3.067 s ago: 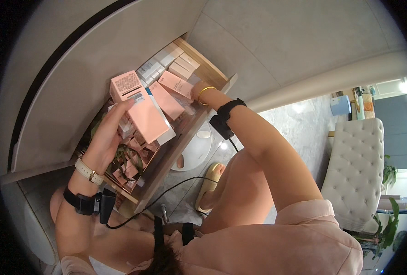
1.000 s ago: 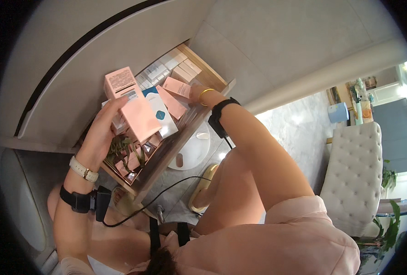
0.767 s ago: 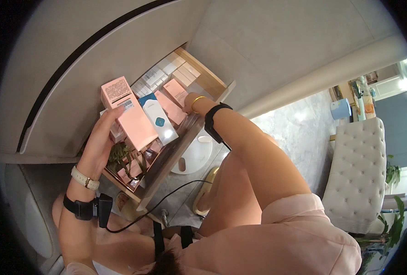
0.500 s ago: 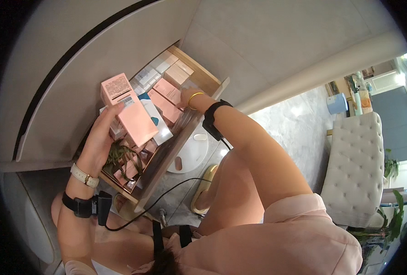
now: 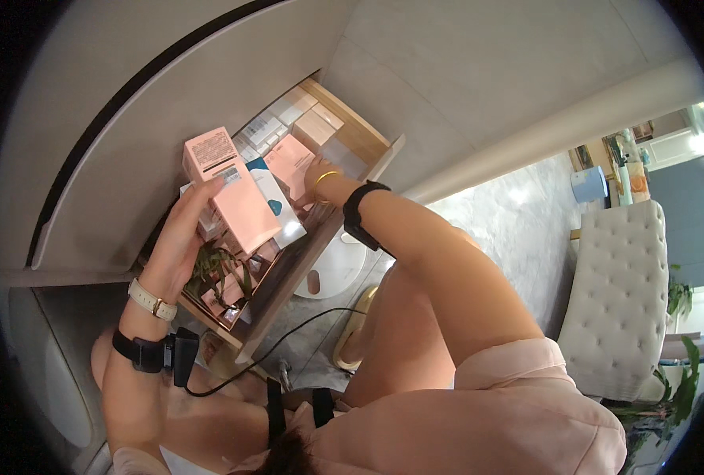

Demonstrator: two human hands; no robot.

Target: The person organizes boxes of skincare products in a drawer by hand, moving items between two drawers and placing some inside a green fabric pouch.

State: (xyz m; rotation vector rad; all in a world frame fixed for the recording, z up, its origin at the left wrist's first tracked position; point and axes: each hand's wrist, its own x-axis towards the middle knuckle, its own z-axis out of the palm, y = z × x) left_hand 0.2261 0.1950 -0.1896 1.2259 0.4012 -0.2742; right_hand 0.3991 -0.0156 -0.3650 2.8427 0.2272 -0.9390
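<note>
In my left hand is a tall pink carton, tilted above the open drawer, with the thumb across its printed side. Against that carton's right side lies a white and teal box; whether my hand also holds it I cannot tell. My right hand is in the drawer's right part, its fingers closed at the edge of another pink box. The fingertips are partly hidden. Small white boxes and a cream box sit at the drawer's back.
A green plant-like bunch and small pink packs lie in the drawer's near left part. The grey cabinet front rises behind. Below the drawer are a white round object and a black cable. A tufted bench stands right.
My right hand has moved slightly left and nearer with the pink box, which now covers the one beside it. The left hand and its carton have shifted slightly right in the picture.
</note>
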